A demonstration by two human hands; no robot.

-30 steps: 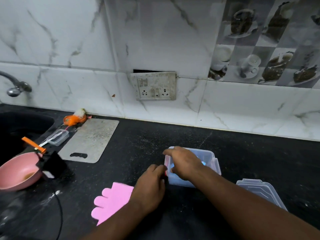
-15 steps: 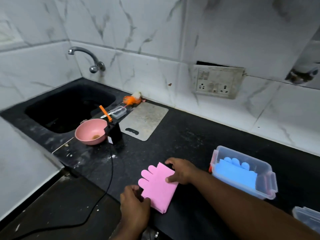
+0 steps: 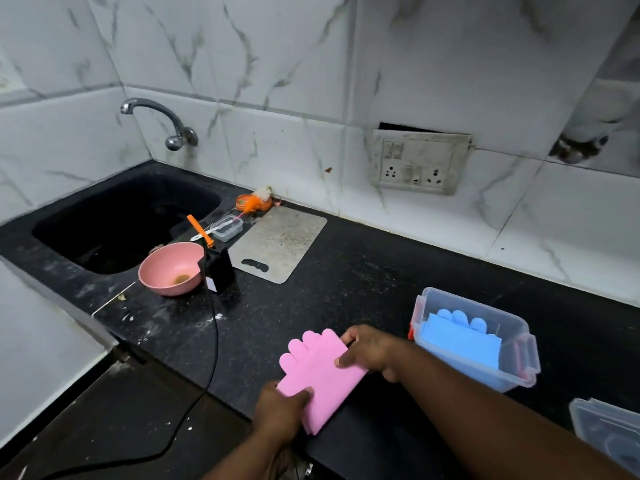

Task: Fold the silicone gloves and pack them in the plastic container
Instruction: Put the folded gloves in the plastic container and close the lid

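Observation:
A pink silicone glove (image 3: 320, 372) lies flat near the front edge of the black counter (image 3: 363, 282), fingers pointing away to the upper left. My left hand (image 3: 282, 412) pinches its near cuff corner. My right hand (image 3: 372, 349) grips its right edge, thumb on top. To the right stands the clear plastic container (image 3: 519, 374), open, with a folded blue glove (image 3: 462, 339) lying inside. The container's clear lid (image 3: 604, 431) rests on the counter at the far right edge of view.
A black sink (image 3: 128, 216) with a tap (image 3: 162, 119) fills the back left. Beside it sit a pink bowl (image 3: 171, 268), a black box with a cable (image 3: 219, 270), a small clear tub (image 3: 227, 227) and a grey cutting board (image 3: 277, 242). A wall socket (image 3: 417, 162) is behind.
My right hand left the container, where the blue glove now lies, and came to the pink glove. Both hands now hold the pink glove, and my view swung left.

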